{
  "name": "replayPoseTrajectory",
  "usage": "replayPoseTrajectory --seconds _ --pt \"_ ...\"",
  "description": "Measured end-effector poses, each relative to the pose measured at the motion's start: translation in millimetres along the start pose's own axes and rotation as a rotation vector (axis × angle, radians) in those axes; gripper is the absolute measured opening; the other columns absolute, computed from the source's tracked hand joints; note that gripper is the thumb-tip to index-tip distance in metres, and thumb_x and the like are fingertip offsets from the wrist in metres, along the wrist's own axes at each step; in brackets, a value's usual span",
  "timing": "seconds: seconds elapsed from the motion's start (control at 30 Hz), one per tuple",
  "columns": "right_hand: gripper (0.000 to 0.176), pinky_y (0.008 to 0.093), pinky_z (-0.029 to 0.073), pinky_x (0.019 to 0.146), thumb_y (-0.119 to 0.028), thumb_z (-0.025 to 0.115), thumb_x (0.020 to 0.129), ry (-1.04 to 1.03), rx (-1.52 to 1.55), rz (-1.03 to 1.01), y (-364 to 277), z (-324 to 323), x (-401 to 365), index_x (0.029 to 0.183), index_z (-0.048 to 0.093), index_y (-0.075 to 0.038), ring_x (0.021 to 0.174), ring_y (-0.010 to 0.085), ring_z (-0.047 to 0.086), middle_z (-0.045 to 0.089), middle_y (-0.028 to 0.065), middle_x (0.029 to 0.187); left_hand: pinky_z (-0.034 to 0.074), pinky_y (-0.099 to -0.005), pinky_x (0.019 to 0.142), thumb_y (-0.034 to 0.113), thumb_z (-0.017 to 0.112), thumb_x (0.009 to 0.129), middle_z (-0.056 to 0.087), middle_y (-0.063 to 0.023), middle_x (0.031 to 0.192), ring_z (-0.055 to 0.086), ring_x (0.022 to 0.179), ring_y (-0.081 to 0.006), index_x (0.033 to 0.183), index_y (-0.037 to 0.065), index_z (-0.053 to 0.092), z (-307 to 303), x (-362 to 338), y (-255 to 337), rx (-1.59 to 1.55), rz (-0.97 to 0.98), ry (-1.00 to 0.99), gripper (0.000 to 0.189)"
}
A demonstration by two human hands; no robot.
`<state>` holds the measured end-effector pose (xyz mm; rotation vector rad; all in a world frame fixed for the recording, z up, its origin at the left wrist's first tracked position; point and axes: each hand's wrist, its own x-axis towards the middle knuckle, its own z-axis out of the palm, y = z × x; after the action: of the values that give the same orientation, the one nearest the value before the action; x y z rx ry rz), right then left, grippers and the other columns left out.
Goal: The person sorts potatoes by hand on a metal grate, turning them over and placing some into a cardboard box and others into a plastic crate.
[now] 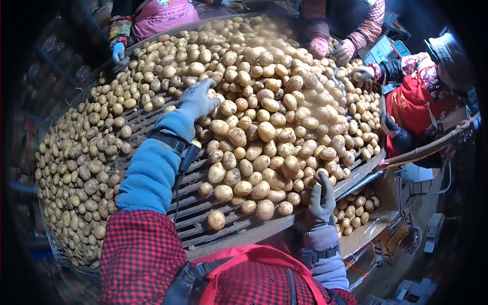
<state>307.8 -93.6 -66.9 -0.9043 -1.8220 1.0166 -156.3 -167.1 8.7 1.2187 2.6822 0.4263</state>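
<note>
Many potatoes (267, 132) are heaped on a slatted table (190, 190). My left hand (198, 99), in a grey glove below a blue sleeve, reaches into the middle of the heap. Its fingers are spread and touch potatoes on their left side; nothing shows in its grasp. My right hand (321, 201), also in a grey glove, is at the near right edge of the table beside the closest potatoes. Its fingers point up and are apart, with no potato visible between them.
Co-workers' gloved hands are at the far edge (345, 51), the far left (119, 52) and the right side (363, 72). A box of potatoes (378, 231) stands below the near right edge. A pole (427, 148) sticks out at the right.
</note>
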Motion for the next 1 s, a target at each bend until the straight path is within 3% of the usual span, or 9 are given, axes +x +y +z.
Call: replayPoseTrajectory --seconds 0.07,0.13,0.2,0.33,0.43,0.53,0.73,0.87,1.0 --pt "0.039 0.0364 0.049 0.108 -0.013 0.057 0.107 -0.084 0.011 0.081 -4 -9 1 0.143 0.057 0.003 0.121 0.0235 0.064 0.067 0.0162 0.132 0.050 -0.0431 0.106 0.036 0.084 0.085 0.067 -0.0196 0.132 0.066 0.121 -0.0338 0.145 0.012 0.055 22 -15 -7 -0.114 0.093 0.066 0.070" --pt "0.046 0.0304 0.054 0.094 -0.022 0.056 0.109 0.008 0.631 0.483 -32 -9 -1 0.151 0.051 -0.004 0.112 0.0185 0.065 0.065 0.0138 0.132 0.048 -0.0388 0.109 0.027 0.083 0.089 0.066 -0.0164 0.133 0.064 0.122 -0.0266 0.147 0.010 0.055 50 -23 -9 -0.741 0.251 0.063 0.066" --pt "0.051 0.0286 0.055 0.087 -0.031 0.053 0.110 -0.091 0.785 0.528 -62 -6 1 0.155 0.047 -0.009 0.110 0.0194 0.065 0.061 0.0139 0.138 0.046 -0.0368 0.111 0.020 0.081 0.092 0.062 -0.0140 0.137 0.060 0.124 -0.0218 0.147 0.005 0.054 11 -84 64 -0.956 0.210 -0.145 0.064" --pt "0.068 0.0367 0.059 0.082 -0.049 0.059 0.103 -0.198 1.182 0.898 -98 21 9 0.157 0.041 -0.012 0.120 0.0320 0.063 0.050 0.0144 0.151 0.041 -0.0450 0.117 0.036 0.078 0.093 0.056 -0.0212 0.147 0.053 0.137 -0.0340 0.153 0.004 0.049 12 -151 141 -0.678 0.832 -0.105 0.074" --pt "0.066 0.0358 0.058 0.074 -0.051 0.059 0.102 -0.180 1.205 0.862 -100 15 10 0.154 0.045 -0.012 0.106 0.0294 0.066 0.058 0.0133 0.140 0.037 -0.0485 0.120 0.048 0.072 0.094 0.054 -0.0237 0.149 0.050 0.141 -0.0397 0.152 0.005 0.049 15 -150 125 -0.512 0.855 -0.022 0.075" --pt "0.061 0.0347 0.055 0.067 -0.052 0.059 0.102 -0.188 1.252 0.885 -73 -2 4 0.145 0.051 -0.009 0.077 0.0230 0.061 0.068 0.0118 0.111 0.035 -0.0501 0.121 0.060 0.066 0.095 0.053 -0.0251 0.149 0.047 0.144 -0.0405 0.151 0.003 0.048 25 -145 59 -0.265 0.542 0.183 0.083" --pt "0.068 0.0407 0.057 0.077 -0.059 0.054 0.102 -0.169 1.375 0.926 -28 -3 5 0.146 0.053 -0.007 0.098 0.0305 0.068 0.068 0.0159 0.124 0.036 -0.0511 0.119 0.039 0.084 0.083 0.049 -0.0232 0.148 0.044 0.140 -0.0422 0.161 0.010 0.036 30 -182 -37 0.013 0.026 0.148 0.096" --pt "0.070 0.0454 0.058 0.083 -0.061 0.054 0.101 -0.128 1.232 0.988 -36 -3 10 0.149 0.052 -0.010 0.107 0.0324 0.067 0.064 0.0160 0.134 0.041 -0.0493 0.113 0.035 0.085 0.081 0.053 -0.0192 0.142 0.049 0.133 -0.0391 0.162 0.019 0.036 27 -186 -31 0.157 -0.088 -0.053 0.096" --pt "0.073 0.0518 0.057 0.090 -0.063 0.055 0.100 -0.245 1.471 0.913 -9 -6 7 0.151 0.050 -0.011 0.115 0.0357 0.066 0.063 0.0157 0.138 0.043 -0.0476 0.114 0.021 0.081 0.077 0.055 -0.0206 0.143 0.055 0.129 -0.0399 0.160 0.022 0.041 45 -163 -27 0.005 0.072 0.016 0.092"
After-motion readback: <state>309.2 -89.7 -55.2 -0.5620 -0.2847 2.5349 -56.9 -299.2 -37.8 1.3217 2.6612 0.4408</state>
